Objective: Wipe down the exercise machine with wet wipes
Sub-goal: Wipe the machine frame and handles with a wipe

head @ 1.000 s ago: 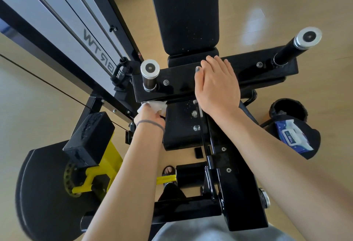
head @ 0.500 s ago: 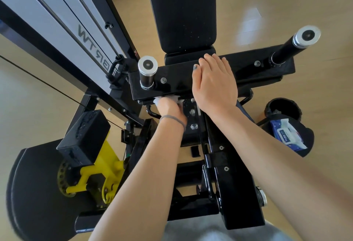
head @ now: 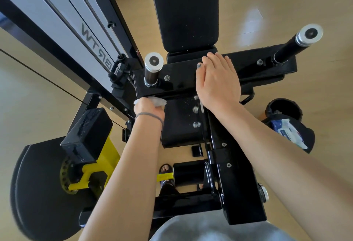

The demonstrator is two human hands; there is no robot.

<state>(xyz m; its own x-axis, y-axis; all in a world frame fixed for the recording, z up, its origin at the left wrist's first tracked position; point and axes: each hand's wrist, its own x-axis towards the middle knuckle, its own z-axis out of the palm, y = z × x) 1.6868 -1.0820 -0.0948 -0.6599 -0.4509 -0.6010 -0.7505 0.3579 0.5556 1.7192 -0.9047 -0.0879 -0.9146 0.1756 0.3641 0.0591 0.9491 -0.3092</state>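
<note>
Wet wipe [head: 155,101] bunched in left hand [head: 148,109] under black crossbar [head: 179,80]; right hand [head: 218,83] flat, fingers together.

Left hand [head: 148,108]: pressing a white wet wipe [head: 157,101] under the black crossbar [head: 177,80] — fingers closed around it.
Right hand [head: 218,83]: lying flat on the crossbar.
Wipes pack [head: 288,131]: sitting far right.

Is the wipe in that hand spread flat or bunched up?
Bunched up: the wipe shows only as a crumpled wad past the left hand's knuckles.
</note>
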